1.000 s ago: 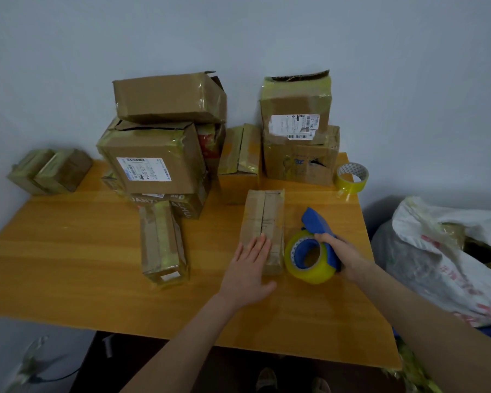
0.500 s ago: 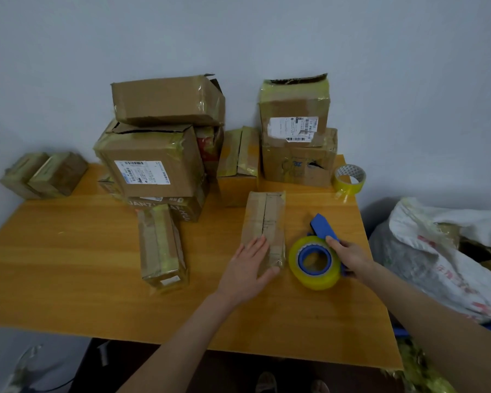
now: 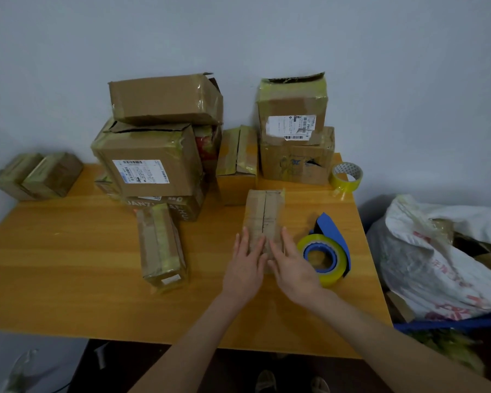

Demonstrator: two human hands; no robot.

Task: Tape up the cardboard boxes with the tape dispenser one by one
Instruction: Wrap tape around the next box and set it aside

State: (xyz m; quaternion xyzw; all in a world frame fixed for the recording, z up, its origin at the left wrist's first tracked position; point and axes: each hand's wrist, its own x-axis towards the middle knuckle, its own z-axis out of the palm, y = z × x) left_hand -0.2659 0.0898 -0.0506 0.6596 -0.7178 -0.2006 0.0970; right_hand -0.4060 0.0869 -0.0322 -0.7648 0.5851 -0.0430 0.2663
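With the narrow box (image 3: 264, 214) as the mark, its right side is tight. The tape dispenser (image 3: 328, 251) stands just beside it, close against the right hand (image 3: 292, 265). Straight behind it an upright box (image 3: 237, 165) stands near, with a two-box stack (image 3: 295, 131) behind-right and a taller pile (image 3: 153, 154) behind-left. Together these wall off the back. To its left lies a long box (image 3: 160, 245), and a strip of bare table (image 3: 68, 265) runs between the two, beside the left hand (image 3: 245, 262). In front of the narrow box, and left beyond the long box, the wood shows wide and bare. A loose tape roll (image 3: 346, 177) sits behind-right at the corner. A stuffed bag (image 3: 437, 259) crowds the edge past the dispenser.
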